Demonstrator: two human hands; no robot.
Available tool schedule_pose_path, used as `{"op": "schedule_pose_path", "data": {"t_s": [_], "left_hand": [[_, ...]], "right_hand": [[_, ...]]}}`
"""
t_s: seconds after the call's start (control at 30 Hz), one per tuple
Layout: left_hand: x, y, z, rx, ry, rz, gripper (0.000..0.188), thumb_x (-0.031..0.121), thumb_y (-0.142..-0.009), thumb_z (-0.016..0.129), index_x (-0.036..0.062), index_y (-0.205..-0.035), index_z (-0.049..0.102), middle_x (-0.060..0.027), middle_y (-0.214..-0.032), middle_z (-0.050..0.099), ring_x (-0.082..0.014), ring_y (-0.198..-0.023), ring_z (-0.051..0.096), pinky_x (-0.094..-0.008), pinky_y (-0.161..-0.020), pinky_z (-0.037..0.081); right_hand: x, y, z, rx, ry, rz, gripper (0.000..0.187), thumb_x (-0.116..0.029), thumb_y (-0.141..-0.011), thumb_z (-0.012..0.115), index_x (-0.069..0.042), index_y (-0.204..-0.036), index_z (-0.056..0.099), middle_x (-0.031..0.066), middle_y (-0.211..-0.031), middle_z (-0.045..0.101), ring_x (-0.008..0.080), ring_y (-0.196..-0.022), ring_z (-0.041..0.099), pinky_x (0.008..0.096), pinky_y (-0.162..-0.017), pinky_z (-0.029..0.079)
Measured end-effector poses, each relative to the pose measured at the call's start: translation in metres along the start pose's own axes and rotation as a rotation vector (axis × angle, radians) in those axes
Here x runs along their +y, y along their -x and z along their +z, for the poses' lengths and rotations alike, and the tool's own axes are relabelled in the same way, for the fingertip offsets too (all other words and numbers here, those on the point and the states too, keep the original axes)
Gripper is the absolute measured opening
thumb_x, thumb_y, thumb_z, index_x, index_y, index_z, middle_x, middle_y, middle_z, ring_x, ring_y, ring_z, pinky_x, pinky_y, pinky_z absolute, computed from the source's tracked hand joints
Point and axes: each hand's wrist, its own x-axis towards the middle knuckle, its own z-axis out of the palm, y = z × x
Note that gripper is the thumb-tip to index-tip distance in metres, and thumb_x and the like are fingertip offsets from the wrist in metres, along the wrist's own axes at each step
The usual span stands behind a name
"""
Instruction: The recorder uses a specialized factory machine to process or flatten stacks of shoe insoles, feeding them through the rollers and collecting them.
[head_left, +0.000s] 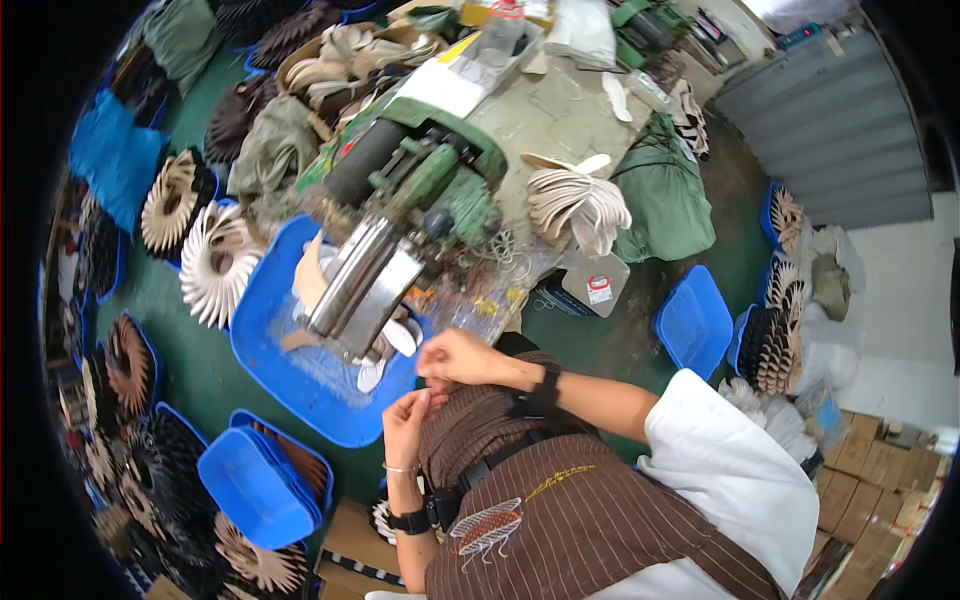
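My left hand [406, 428] is raised by the edge of a large blue tub [265, 345], its fingers closed in a pinch. Just above it, my right hand [458, 358] is closed too, the fingertips of both nearly meeting. Whatever they hold, if anything, is too small or hidden to make out. A green machine [455, 205] with a shiny metal roller [350, 275] stands in front of me and reaches over the tub. Pale insole-shaped pieces [371, 376] lie in the tub beneath the roller, close to my hands.
A fanned bundle of pale insoles [575, 205] sits on the worktable [530, 120], near a green cloth sack [665, 190]. Nested blue tubs [255, 485] stand at lower left, beside rings of insoles [215, 265]. Another blue tub [693, 322] is at right.
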Motion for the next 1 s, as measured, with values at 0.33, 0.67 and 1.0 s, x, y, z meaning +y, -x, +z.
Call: {"op": "schedule_pose_path", "data": {"t_s": [0.33, 0.67, 1.0], "left_hand": [[0.033, -0.078, 0.108, -0.189, -0.237, -0.042, 0.040, 0.027, -0.096, 0.050, -0.0031, -0.122, 0.054, -0.0133, -0.105, 0.066, -0.0162, -0.092, 0.063, -0.0287, -0.081, 0.051], [0.038, -0.281, 0.338, -0.059, 0.327, -0.452, 0.105, 0.067, -0.078, 0.055, -0.0008, -0.145, 0.010, -0.0242, -0.149, 0.013, -0.0322, -0.138, 0.016, -0.0420, -0.108, 0.025], [0.054, -0.324, 0.376, 0.177, 0.494, -0.424, 0.052, 0.034, -0.077, 0.068, 0.0021, -0.116, 0.053, -0.0133, -0.108, 0.058, -0.0276, -0.098, 0.056, -0.0403, -0.089, 0.046]], "right_hand": [[0.087, 0.097, -0.382, 0.977, 0.058, 0.020, 0.014, -0.009, -0.084, 0.059, 0.000, -0.091, 0.067, 0.0083, -0.078, 0.069, 0.0129, -0.073, 0.065, 0.0271, -0.066, 0.051], [0.241, 0.018, -0.478, 0.483, 0.040, 0.244, 0.033, -0.020, -0.088, 0.058, 0.002, -0.113, 0.060, 0.0093, -0.103, 0.066, 0.0161, -0.094, 0.059, 0.0290, -0.084, 0.045], [0.210, 0.057, -0.463, 0.414, 0.178, 0.072, 0.057, -0.034, -0.064, 0.082, -0.004, -0.108, 0.061, 0.0197, -0.103, 0.061, 0.0311, -0.095, 0.060, 0.0349, -0.081, 0.047]]}}
